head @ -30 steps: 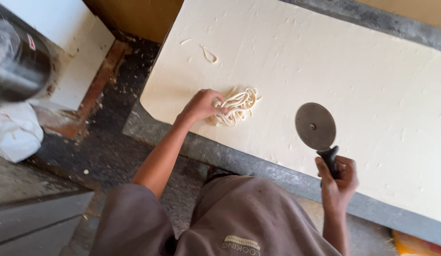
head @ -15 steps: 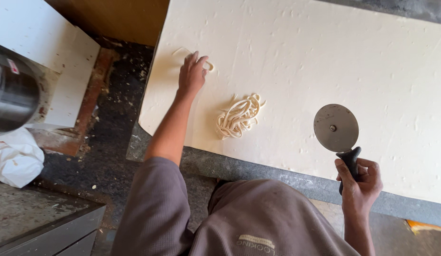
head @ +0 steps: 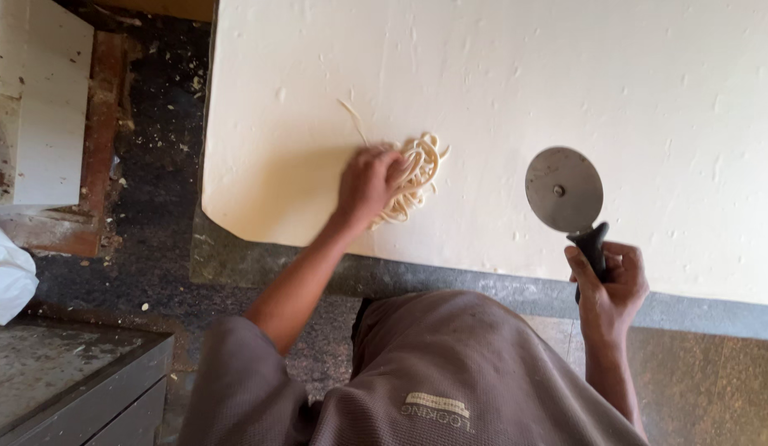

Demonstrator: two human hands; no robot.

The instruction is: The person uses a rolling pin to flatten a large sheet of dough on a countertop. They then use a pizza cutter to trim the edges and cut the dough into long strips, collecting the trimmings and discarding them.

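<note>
The right hand [head: 609, 285] grips the wheel cutter [head: 570, 202], blade pointing up-frame, handle down. The left hand [head: 366, 186] rests curled on the dough strips [head: 417, 173] at centre, atop the dough sheet [head: 500, 74].

The left hand [head: 367, 183] rested on a pile of cut noodle strips [head: 415, 175] near the dough sheet's [head: 500, 91] front edge on the counter [head: 450, 281], while the right hand [head: 609, 285] gripped a wheel cutter [head: 564, 190].

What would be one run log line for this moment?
left hand: on dough strips | right hand: holds wheel cutter | dough sheet: flat
</note>
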